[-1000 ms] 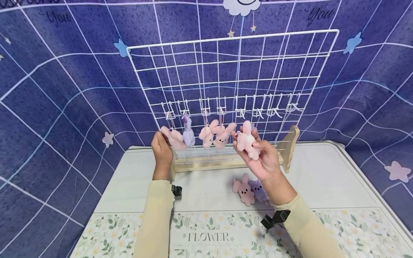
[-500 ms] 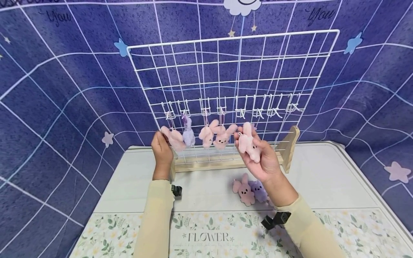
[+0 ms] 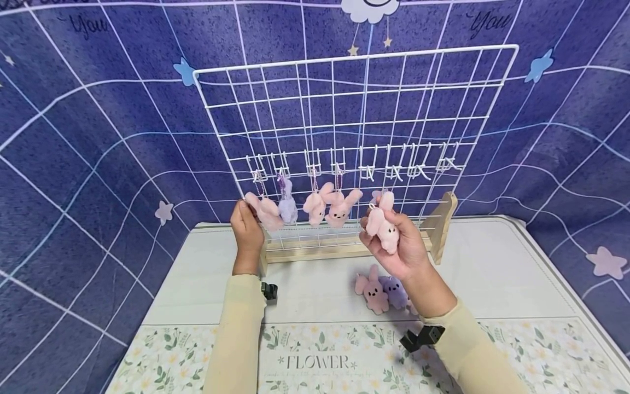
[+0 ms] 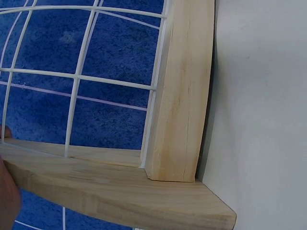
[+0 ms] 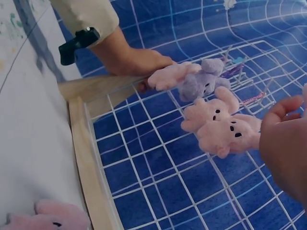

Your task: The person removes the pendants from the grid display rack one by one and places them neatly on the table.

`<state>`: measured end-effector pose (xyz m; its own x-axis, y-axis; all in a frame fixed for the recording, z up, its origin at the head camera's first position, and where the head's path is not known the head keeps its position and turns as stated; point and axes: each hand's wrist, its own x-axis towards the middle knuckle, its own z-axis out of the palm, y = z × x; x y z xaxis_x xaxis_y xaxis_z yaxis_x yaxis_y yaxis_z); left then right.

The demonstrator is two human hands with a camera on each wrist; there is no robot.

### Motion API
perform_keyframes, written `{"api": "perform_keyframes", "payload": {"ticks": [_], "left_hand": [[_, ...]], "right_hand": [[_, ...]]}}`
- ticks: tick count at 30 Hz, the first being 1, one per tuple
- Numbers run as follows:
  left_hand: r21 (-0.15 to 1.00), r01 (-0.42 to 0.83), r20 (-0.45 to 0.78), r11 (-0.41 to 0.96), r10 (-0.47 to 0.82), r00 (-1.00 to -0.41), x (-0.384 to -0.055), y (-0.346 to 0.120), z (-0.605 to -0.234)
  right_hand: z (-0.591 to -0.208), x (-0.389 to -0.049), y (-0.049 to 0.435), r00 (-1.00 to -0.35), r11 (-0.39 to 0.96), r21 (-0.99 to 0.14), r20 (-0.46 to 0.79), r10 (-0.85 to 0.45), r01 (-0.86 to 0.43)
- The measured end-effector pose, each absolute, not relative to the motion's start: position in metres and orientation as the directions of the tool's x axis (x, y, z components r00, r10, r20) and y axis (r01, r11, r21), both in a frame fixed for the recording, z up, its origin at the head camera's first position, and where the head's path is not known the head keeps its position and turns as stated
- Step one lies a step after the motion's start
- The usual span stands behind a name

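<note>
In the head view my right hand (image 3: 401,243) holds a pink plush bunny keychain (image 3: 386,227), thumb across its front, in front of the rack's lower right half. Its short chain shows near the ear. My left hand (image 3: 248,232) grips the left wooden upright of a white wire grid rack (image 3: 364,117); the left wrist view shows fingers on both sides of that wooden upright (image 4: 105,187). Hanging from hooks on the grid are a pink bunny (image 3: 268,212), a lilac bunny (image 3: 287,209) and two more pink bunnies (image 3: 339,209) (image 5: 228,132).
Several white hooks (image 3: 394,171) on the right half of the grid hold nothing. A darker pink bunny (image 3: 373,293) and a lilac bunny (image 3: 395,291) lie on the table (image 3: 305,298) below my right forearm. The right wooden foot (image 3: 444,227) stands beyond my right hand.
My right hand has shifted slightly right and down, away from the hanging bunnies, and the bunny in it has turned so its face shows more. The left hand has stayed put.
</note>
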<state>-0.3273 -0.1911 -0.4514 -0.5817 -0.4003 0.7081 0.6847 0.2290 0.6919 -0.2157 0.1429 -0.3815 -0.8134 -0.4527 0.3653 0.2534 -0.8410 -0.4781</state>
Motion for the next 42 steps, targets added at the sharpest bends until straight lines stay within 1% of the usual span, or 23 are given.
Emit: {"api": "perform_keyframes", "payload": {"ticks": [3, 9, 13, 21, 30, 38, 42], "left_hand": [[0.694, 0.685, 0.705, 0.224, -0.406, -0.581, -0.327, -0.19, -0.451], [0.698, 0.68, 0.7, 0.224, -0.415, -0.581, -0.325, -0.188, -0.45], [0.693, 0.685, 0.705, 0.222, -0.408, -0.581, -0.325, -0.188, -0.451], [0.686, 0.693, 0.711, 0.22, -0.402, -0.576, -0.326, -0.188, -0.452], [0.695, 0.685, 0.7, 0.219, -0.425, -0.574, -0.327, -0.185, -0.449], [0.686, 0.693, 0.708, 0.221, -0.42, -0.568, -0.327, -0.188, -0.45], [0.689, 0.692, 0.706, 0.214, -0.415, -0.574, -0.326, -0.189, -0.449]], "right_hand": [[-0.385, -0.214, 0.142, -0.837, -0.813, -0.539, 0.323, -0.441, 0.22], [-0.389, -0.211, 0.14, -0.908, -0.707, -0.687, 0.173, -0.381, 0.166], [-0.391, -0.21, 0.139, -0.925, -0.661, -0.735, 0.129, -0.357, 0.153], [-0.391, -0.208, 0.138, -0.947, -0.627, -0.77, 0.099, -0.305, 0.121], [-0.39, -0.207, 0.136, -0.959, -0.616, -0.783, 0.107, -0.263, 0.082], [-0.392, -0.208, 0.128, -0.968, -0.554, -0.831, 0.097, -0.233, 0.05], [-0.392, -0.206, 0.126, -0.97, -0.524, -0.851, 0.091, -0.227, 0.043]]}}
